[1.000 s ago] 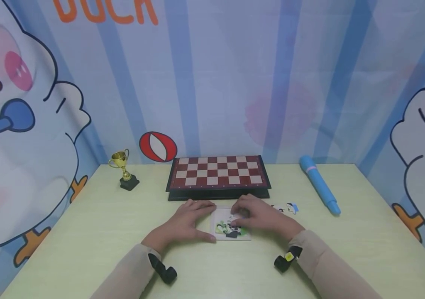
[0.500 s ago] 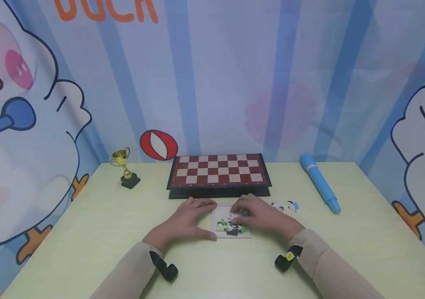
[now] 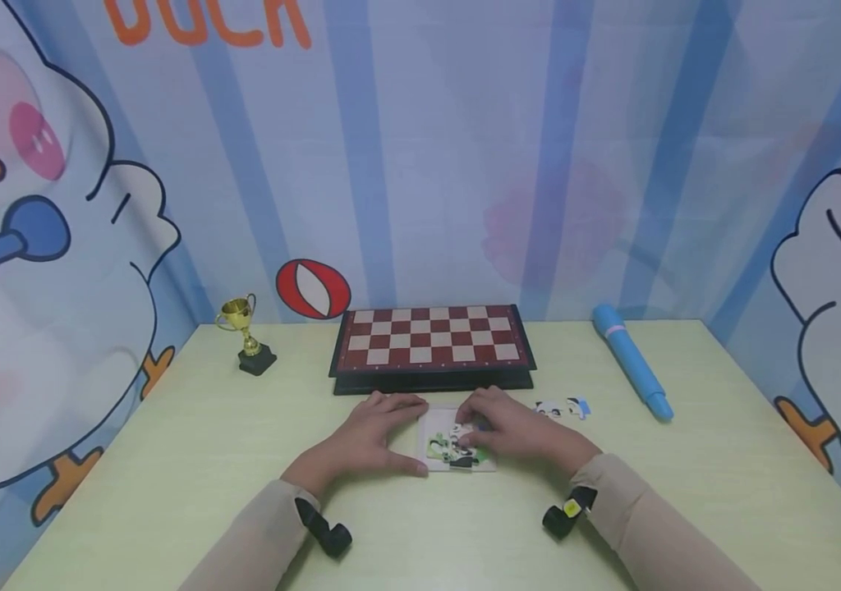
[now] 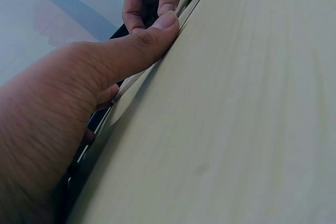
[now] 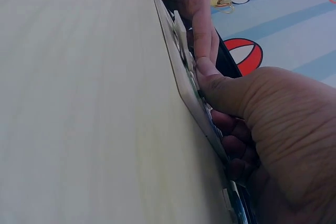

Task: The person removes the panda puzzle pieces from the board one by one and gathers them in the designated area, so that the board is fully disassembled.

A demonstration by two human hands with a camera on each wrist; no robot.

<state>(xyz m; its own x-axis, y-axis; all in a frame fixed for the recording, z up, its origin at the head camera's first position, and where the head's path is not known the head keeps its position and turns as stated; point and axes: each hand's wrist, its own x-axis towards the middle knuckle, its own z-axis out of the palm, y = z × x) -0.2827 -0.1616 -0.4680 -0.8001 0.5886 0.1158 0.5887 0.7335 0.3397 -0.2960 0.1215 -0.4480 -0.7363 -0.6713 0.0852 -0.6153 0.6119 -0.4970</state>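
A small white puzzle tray (image 3: pixel 435 417) with a green, black and white picture lies in front of the chessboard. My left hand (image 3: pixel 369 439) holds its left side, the thumb at the near corner and fingertips at the far one. In the left wrist view, the left thumb (image 4: pixel 152 35) lies along the tray's edge. Over the tray, my right hand (image 3: pixel 505 423) pinches a puzzle piece (image 3: pixel 461 453) between thumb and curled fingers. The right wrist view shows that piece (image 5: pixel 180 29) tilted, one end raised above the tray. The right hand covers part of the picture.
A folded chessboard (image 3: pixel 431 336) stands right behind the hands. Loose puzzle pieces (image 3: pixel 567 408) lie right of the right hand. A gold trophy cup (image 3: pixel 246 332) stands at back left, and a blue tube-like marker (image 3: pixel 631 361) lies at back right. A cartoon duck backdrop (image 3: pixel 450 148) encloses the table (image 3: pixel 687 509).
The pinched puzzle piece has shifted and tilted slightly within the tray, its near end now showing a pale edge. The right fingers moved a little; the left hand has stayed at the tray.
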